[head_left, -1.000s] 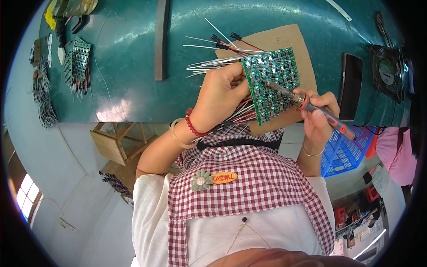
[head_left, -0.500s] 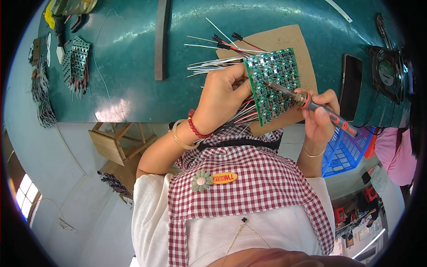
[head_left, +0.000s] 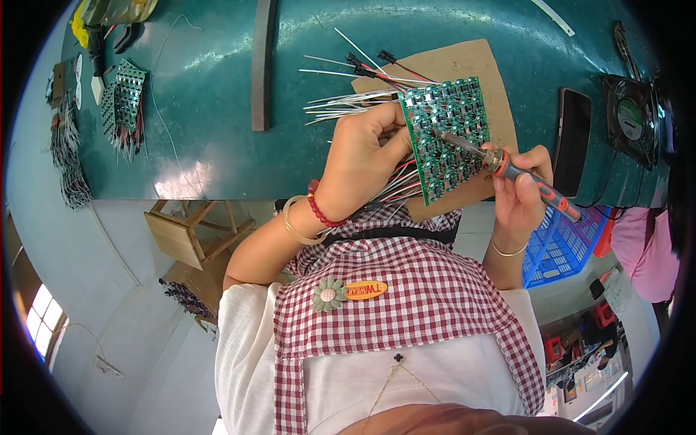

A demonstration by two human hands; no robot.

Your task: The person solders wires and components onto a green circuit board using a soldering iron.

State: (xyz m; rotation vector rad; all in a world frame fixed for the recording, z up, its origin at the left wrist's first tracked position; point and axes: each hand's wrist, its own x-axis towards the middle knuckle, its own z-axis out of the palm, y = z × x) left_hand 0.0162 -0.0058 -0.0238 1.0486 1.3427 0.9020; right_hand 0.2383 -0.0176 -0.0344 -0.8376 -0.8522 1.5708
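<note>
Iron to board: we see the soldering iron (head_left: 500,164) slanting in from the right, its long axis running up and to the left, its tip over the left half of the green circuit board (head_left: 442,161); we cannot tell whether tip and board touch.
Nearer hand: our left hand (head_left: 365,151) is right at the board's left edge, while our right hand (head_left: 523,190) is just off its right side, near but apart.
Left fingers: they are drawn together on the board's left edge, holding it; their ends are partly hidden, so we cannot tell whether they also pinch a wire.
Right fingers: they wrap the grey and red handle, much as we hold a pen.
Board position: it is in front of us, tilted, over the brown cardboard (head_left: 500,109) on the bench (head_left: 210,109); its longer edges run away from our body, leaning slightly left at the far end. We cannot tell whether it rests on the cardboard.
Board looks: we see a green panel with close rows of small, shiny rounded parts and dark gaps between.
Wires: white wires (head_left: 341,111) stick out leftward beyond our left hand, with black connectors (head_left: 362,69) near the board's far left corner; red wires (head_left: 401,190) show below our left hand.
Right of the cardboard: we have a dark phone (head_left: 573,141), then a black fan (head_left: 629,119).
</note>
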